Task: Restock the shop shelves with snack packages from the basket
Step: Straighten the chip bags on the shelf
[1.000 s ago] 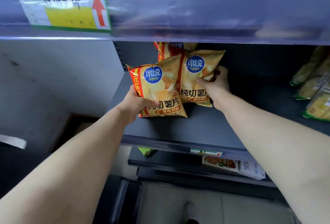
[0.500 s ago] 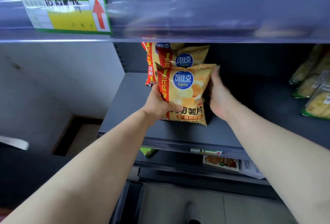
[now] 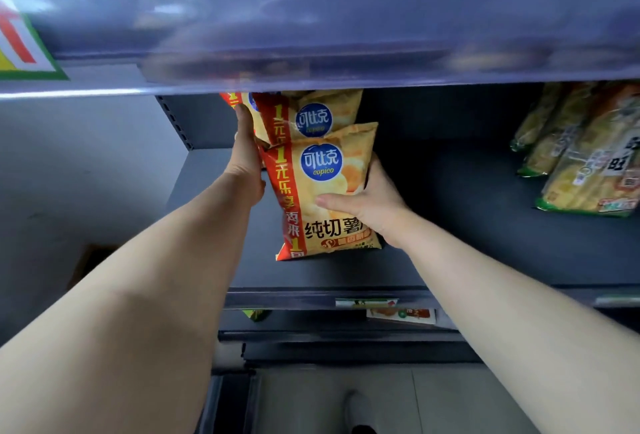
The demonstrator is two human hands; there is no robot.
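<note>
Both hands have changed jobs since a moment ago: the left hand (image 3: 244,160) has let go of the bag's corner and slid further back, and the right hand (image 3: 367,203) has come round to grip.

Closest to us is the flat dark grey metal shelf (image 3: 346,271). Standing on it is the puffy yellow-orange plastic crisp bag (image 3: 322,191) with a red stripe and a blue circle. The right hand holds its right side, thumb curled across the front and fingers tucked behind. The left hand is flat, fingers straight, pressing on the left side of the row. Behind stands a second matching crisp bag (image 3: 311,118), touching the first. There may be a third one further back, but the shelf above hides most of it. Far off to the right lie long yellow snack packs with green ends (image 3: 581,156).

To do this well, I think the hands should squeeze the row gently from both sides, keep the bags tall with blue circles facing out, and push softly so no crisps crack.
</note>
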